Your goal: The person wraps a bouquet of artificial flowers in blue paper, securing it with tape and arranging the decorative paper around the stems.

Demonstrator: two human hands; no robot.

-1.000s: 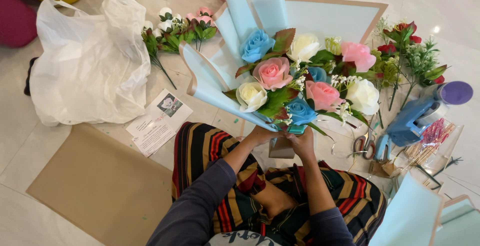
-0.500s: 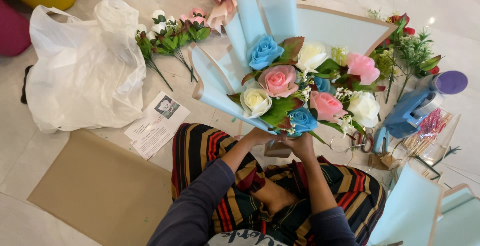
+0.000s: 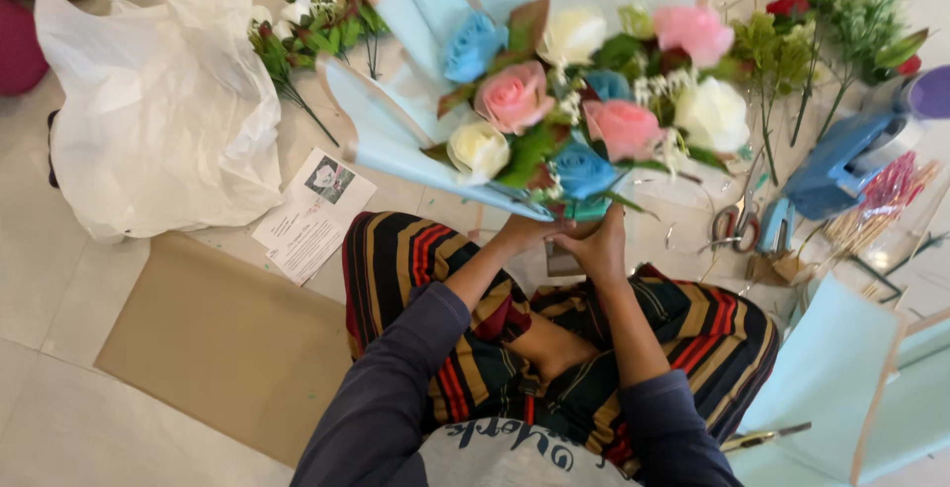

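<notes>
Both my hands meet at the base of the bouquet (image 3: 584,101), which I hold over my lap, heads tilted away from me. Left hand (image 3: 522,235) grips the stems from the left, fingers curled shut around them; right hand (image 3: 599,244) presses against the same spot from the right, fingers closed on the stems and the lower edge of the blue wrapping paper (image 3: 396,141). Exact fingertip positions are hidden under the flowers.

Risks, as I judge them:
- The paper fans out wide to the left of the bouquet and looks loosely gathered. If either grip slackens, the wrap may slide off or unfold.
- The bunch is top-heavy and leaning. A weak hold at the base could let the roses shift out of arrangement or let single stems drop.
- Squeezing harder could crease the paper or bend stems.
- Scissors (image 3: 737,225) lie on the floor just right of the bouquet's base, and a blue glue gun (image 3: 841,160) lies further right; lowering the bouquet that way could snag or mark the paper.
- Loose stems (image 3: 317,32) lie left of the bouquet, beside a white plastic bag (image 3: 158,111), and could be crushed if I set the bunch down there.
</notes>
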